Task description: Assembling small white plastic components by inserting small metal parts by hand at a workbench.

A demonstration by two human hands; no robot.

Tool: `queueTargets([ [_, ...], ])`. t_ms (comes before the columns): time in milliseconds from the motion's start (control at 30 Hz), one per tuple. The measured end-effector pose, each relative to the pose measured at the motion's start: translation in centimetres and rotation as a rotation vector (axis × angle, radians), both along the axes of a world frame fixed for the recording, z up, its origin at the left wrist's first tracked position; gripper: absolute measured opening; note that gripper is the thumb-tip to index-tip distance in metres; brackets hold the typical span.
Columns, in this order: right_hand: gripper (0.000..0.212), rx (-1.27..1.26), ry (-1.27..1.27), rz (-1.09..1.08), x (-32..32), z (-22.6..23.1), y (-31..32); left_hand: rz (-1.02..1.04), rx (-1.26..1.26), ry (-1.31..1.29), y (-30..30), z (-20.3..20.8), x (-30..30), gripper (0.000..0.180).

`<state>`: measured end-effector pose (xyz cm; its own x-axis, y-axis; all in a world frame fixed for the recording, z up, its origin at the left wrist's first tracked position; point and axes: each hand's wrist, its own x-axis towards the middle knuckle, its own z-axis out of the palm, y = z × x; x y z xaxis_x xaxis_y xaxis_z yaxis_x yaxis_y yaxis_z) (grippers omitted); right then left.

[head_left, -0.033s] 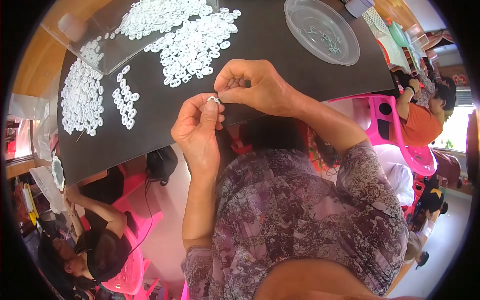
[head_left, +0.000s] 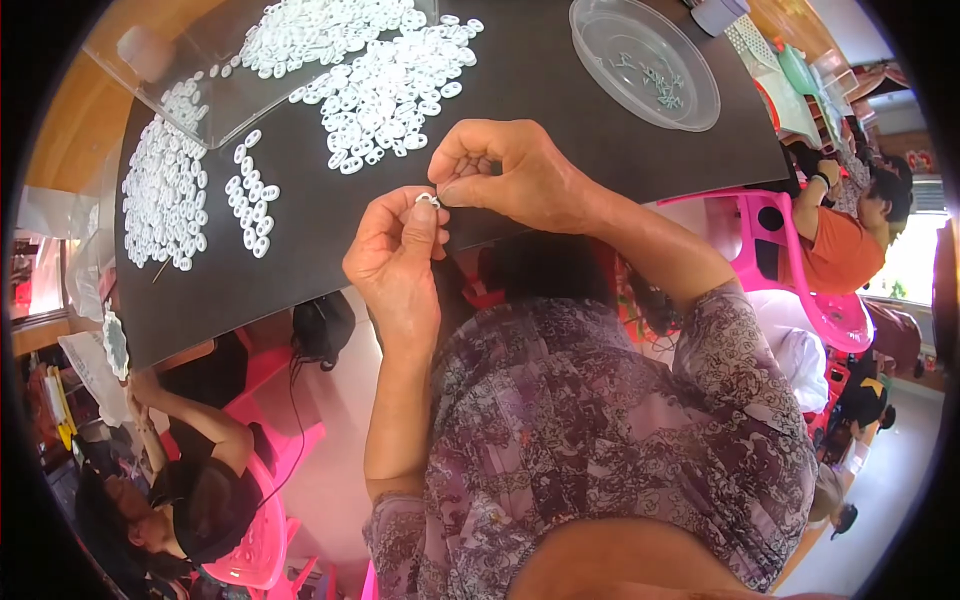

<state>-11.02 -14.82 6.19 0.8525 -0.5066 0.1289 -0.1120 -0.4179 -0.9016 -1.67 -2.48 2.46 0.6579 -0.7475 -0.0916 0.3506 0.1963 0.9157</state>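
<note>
Left hand closed in pinch, thumb and forefinger gripping small white piece above near edge of dark tabletop
Right hand curled, thumb and fingertips close together at piece's right side; cannot tell whether gripping anything
Beyond hands, large pile of white oval pieces; further left, small cluster, then left pile
Far right, clear round tray holding greenish bits

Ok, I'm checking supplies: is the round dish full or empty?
Neither: the dish is mostly bare, with only a loose scatter of thin greenish pieces visible through its open top.
</note>
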Motion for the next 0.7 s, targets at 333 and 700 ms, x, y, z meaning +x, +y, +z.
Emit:
queueTargets([
  [333,0.012,0.016,0.017,-0.005,0.4,0.0,0.7,0.044,-0.035,-0.164,0.3,-0.9,-0.4,0.01],
  [700,0.012,0.155,-0.003,-0.051,1.5,-1.3,1.5,0.105,-0.035,-0.091,0.3,-0.9,0.4,0.01],
])
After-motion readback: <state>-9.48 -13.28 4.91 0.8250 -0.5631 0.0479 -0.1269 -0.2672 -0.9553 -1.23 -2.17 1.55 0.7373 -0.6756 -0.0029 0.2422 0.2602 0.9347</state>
